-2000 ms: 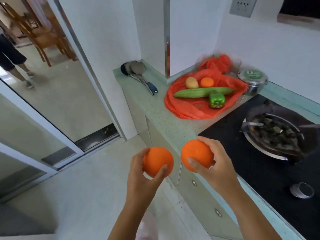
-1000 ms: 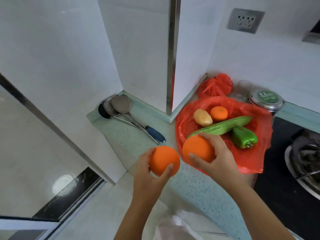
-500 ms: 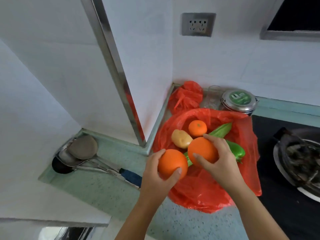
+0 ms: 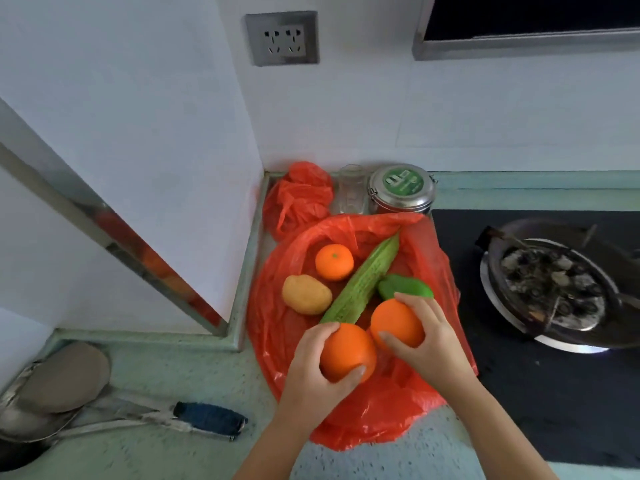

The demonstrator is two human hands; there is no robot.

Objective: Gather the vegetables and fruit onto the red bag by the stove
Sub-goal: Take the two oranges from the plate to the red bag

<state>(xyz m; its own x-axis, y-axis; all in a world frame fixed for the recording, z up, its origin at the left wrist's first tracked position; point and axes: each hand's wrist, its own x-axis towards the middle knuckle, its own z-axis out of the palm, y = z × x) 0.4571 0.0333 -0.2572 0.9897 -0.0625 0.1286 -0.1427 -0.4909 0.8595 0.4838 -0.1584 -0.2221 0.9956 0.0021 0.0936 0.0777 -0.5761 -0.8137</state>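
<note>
A red plastic bag (image 4: 391, 414) lies spread on the counter left of the stove. On it lie a small orange (image 4: 334, 262), a potato (image 4: 306, 294), a long green gourd (image 4: 363, 280) and a green pepper (image 4: 405, 288). My left hand (image 4: 311, 379) grips a large orange (image 4: 346, 351) over the bag's near part. My right hand (image 4: 427, 344) grips a second large orange (image 4: 396, 323) just beside it, close to the pepper. Whether the two oranges touch the bag I cannot tell.
A crumpled red bag (image 4: 299, 199), a glass (image 4: 351, 190) and a steel tin with a green lid (image 4: 401, 188) stand at the back wall. A dirty wok (image 4: 554, 282) sits on the black stove on the right. Ladles with a blue handle (image 4: 207, 418) lie at the left.
Both hands have carried their oranges forward over the red bag and lower, close to the gourd and pepper. The view has come closer to the counter.
</note>
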